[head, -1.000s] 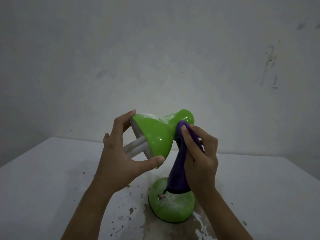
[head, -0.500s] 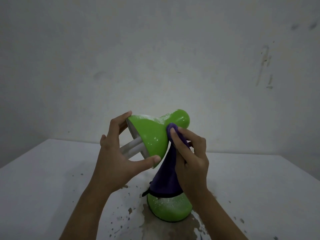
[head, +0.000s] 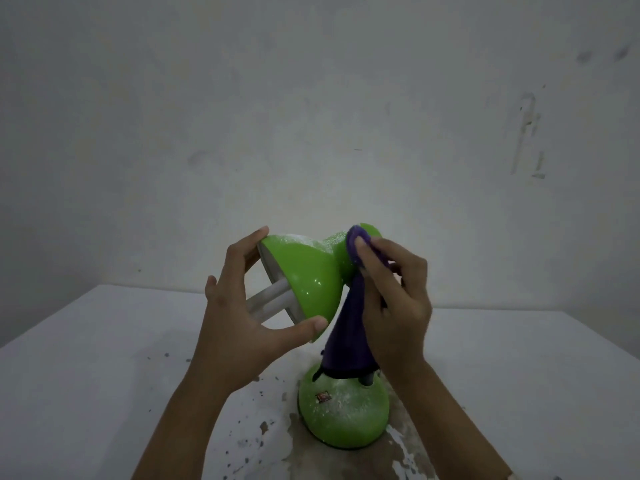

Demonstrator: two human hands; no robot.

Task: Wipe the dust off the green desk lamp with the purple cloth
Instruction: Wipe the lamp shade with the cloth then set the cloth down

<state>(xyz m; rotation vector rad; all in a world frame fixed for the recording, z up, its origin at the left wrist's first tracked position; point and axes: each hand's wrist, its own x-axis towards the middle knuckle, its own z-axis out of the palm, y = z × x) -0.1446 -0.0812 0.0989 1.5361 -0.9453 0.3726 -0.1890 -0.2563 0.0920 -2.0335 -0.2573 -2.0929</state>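
Fingers (head: 254, 242) and thumb of left hand (head: 239, 320) clamped round rim of green lamp (head: 311, 271) shade.
Right hand (head: 394, 299) fingers bunched together, pressing purple cloth (head: 348, 327) on dusty lamp neck; round base on stained white table (head: 86, 358), near middle.

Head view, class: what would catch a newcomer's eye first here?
The green desk lamp at centre, its shade gripped at the rim by the left hand. The right hand presses the purple cloth on the lamp's neck. White dust speckles the shade's top and the base.
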